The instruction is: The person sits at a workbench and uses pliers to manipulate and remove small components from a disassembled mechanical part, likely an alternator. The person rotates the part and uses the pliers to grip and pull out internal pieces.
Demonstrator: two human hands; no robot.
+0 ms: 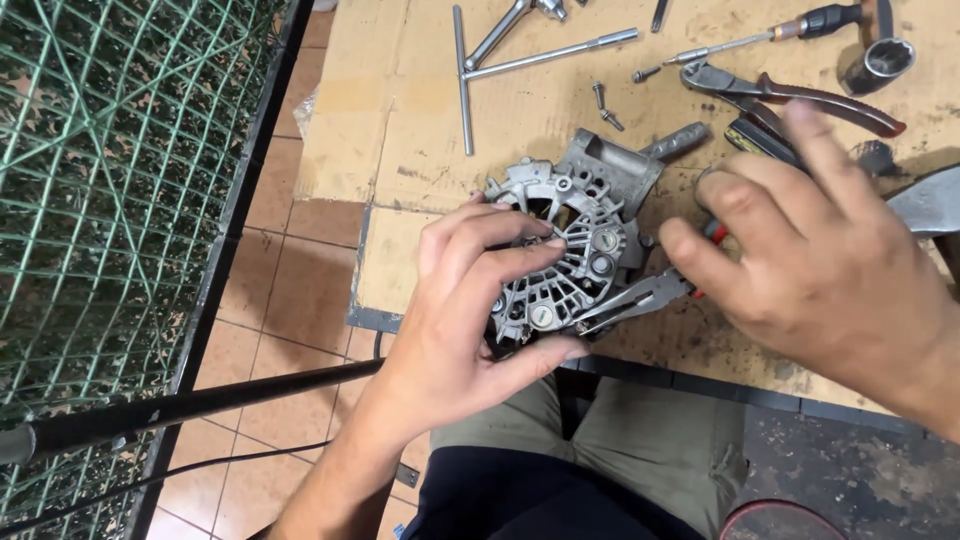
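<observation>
A grey metal alternator housing (pixel 580 235) with a slotted end cover rests at the near edge of a cardboard-covered bench (pixel 420 120). My left hand (pixel 465 310) wraps around its near side, fingers over the cover, thumb under the rim. My right hand (pixel 810 265) grips long-nose pliers (pixel 635 300) with red handles; their jaws touch the cover's lower right edge. The handles are mostly hidden inside the hand.
Behind the housing lie a T-handle wrench (pixel 468 75), two loose bolts (pixel 605 105), a screwdriver (pixel 760 38), a socket (pixel 885 60) and dark-handled pliers (pixel 790 95). A green wire mesh panel (pixel 110 200) stands at the left over a tiled floor. A dark rod (pixel 190 410) crosses below.
</observation>
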